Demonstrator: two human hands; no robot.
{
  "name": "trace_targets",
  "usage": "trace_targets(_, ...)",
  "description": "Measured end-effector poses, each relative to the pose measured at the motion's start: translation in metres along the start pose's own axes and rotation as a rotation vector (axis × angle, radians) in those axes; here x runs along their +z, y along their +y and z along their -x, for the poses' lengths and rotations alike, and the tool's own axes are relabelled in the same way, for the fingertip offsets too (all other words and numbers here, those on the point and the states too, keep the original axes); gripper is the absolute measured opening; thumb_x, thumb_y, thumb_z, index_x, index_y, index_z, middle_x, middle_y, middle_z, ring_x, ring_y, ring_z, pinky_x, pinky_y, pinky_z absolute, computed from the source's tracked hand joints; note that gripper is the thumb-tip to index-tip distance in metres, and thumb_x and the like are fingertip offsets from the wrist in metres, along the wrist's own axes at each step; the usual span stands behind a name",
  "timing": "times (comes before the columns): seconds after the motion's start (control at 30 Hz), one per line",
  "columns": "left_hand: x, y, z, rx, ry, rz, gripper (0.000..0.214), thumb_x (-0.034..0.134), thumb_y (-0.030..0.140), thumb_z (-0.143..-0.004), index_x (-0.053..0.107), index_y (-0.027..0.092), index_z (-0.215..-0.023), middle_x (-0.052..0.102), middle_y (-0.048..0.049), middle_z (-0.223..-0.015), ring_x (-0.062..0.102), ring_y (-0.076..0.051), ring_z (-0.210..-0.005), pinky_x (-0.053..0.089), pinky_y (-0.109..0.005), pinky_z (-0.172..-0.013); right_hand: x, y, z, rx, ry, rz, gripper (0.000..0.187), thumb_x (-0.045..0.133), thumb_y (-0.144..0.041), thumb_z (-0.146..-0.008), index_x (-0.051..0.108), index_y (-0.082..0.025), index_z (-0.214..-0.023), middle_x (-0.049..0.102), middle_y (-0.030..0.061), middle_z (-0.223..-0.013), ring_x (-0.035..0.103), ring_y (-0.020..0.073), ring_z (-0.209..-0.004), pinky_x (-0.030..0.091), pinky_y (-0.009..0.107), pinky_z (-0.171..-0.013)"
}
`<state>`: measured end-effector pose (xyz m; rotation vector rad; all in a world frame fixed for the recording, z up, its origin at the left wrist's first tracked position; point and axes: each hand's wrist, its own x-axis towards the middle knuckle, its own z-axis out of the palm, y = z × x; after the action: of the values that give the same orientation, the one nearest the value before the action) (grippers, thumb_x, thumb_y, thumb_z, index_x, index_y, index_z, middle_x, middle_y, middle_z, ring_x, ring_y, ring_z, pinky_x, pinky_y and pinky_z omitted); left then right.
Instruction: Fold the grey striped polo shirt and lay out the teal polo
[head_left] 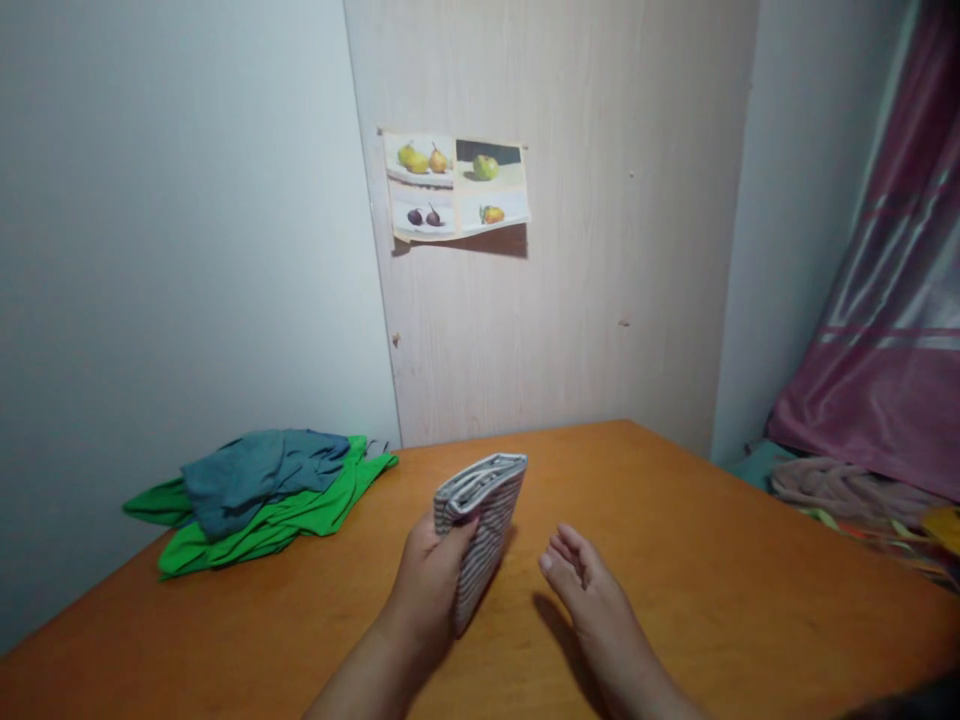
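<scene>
A striped grey-and-white cloth (491,530), folded into a compact, layered bundle, stands on edge in my left hand (427,580). The thumb presses on its near face, and the other fingers are hidden behind it. To the right of the cloth, my right hand (589,590) hovers above the table with fingers slightly curled and apart, touching nothing. What kind of garment or cloth the bundle is, I cannot tell.
The orange-brown wooden table (645,500) reaches to the wall. At its left lies a crumpled pile with a blue-grey garment (262,475) over a bright green one (300,520). A pink curtain (877,390) and heaped fabrics (855,490) are beyond the right edge.
</scene>
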<state>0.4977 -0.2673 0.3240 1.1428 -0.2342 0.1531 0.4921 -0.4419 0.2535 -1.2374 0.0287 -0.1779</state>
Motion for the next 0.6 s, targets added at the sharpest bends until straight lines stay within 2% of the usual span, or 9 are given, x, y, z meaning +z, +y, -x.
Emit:
trace_targets(0.1,0.0,0.009,0.0,-0.025,0.006,0.147,0.048,0.075,0.037,-0.084,0.066,0.017,-0.126,0.073,-0.0121,-0.117,0.069,-0.03,-0.107,0.053,-0.045,-0.096,0.021,0.001,0.006,0.065,-0.064,-0.19,0.078,0.08,-0.053,-0.075,0.051,-0.022,-0.14,0.051,0.0154,-0.149,0.046,0.0287,-0.139,0.036,0.046,-0.115)
trace_targets(0.17,-0.003,0.014,0.0,-0.038,0.008,0.211,0.048,0.071,0.041,-0.087,0.065,0.016,-0.127,0.074,-0.0123,-0.115,0.069,-0.03,-0.107,0.053,-0.046,-0.097,0.035,-0.002,0.012,0.084,-0.182,-0.324,0.072,0.076,-0.053,-0.079,0.053,-0.021,-0.139,0.056,0.013,-0.145,0.048,0.0277,-0.137,0.038,0.045,-0.115)
trace_targets(0.23,-0.006,0.016,-0.002,-0.119,-0.007,0.245,0.049,0.063,0.048,-0.091,0.064,0.016,-0.127,0.074,-0.0129,-0.113,0.069,-0.031,-0.108,0.054,-0.047,-0.097,0.046,-0.005,0.018,0.132,-0.3,-0.403,0.063,0.068,-0.056,-0.085,0.057,-0.019,-0.135,0.061,0.0116,-0.139,0.053,0.0271,-0.133,0.043,0.045,-0.111)
trace_targets(0.3,-0.01,0.015,-0.004,-0.213,-0.025,0.248,0.054,0.054,0.056,-0.094,0.064,0.016,-0.128,0.074,-0.0136,-0.114,0.069,-0.032,-0.109,0.054,-0.049,-0.096,0.051,-0.006,0.021,0.186,-0.362,-0.424,0.057,0.06,-0.059,-0.089,0.06,-0.019,-0.13,0.065,0.0117,-0.135,0.057,0.0278,-0.128,0.049,0.046,-0.104)
trace_targets(0.43,-0.017,0.007,-0.01,-0.277,-0.002,0.208,0.058,0.046,0.062,-0.095,0.062,0.016,-0.127,0.072,-0.014,-0.117,0.069,-0.032,-0.109,0.056,-0.051,-0.093,0.05,-0.007,0.02,0.2,-0.355,-0.373,0.05,0.063,-0.053,-0.087,0.064,-0.019,-0.124,0.068,0.0133,-0.129,0.066,0.0298,-0.115,0.057,0.046,-0.091)
trace_targets(0.6,-0.023,-0.002,-0.019,-0.186,0.099,0.267,0.042,0.057,0.046,-0.093,0.064,0.016,-0.122,0.072,-0.0123,-0.117,0.07,-0.027,-0.104,0.059,-0.042,-0.088,0.037,-0.012,0.004,0.197,-0.264,-0.246,0.043,0.066,-0.043,-0.084,0.066,-0.017,-0.119,0.073,0.0135,-0.116,0.071,0.0282,-0.104,0.058,0.041,-0.084)
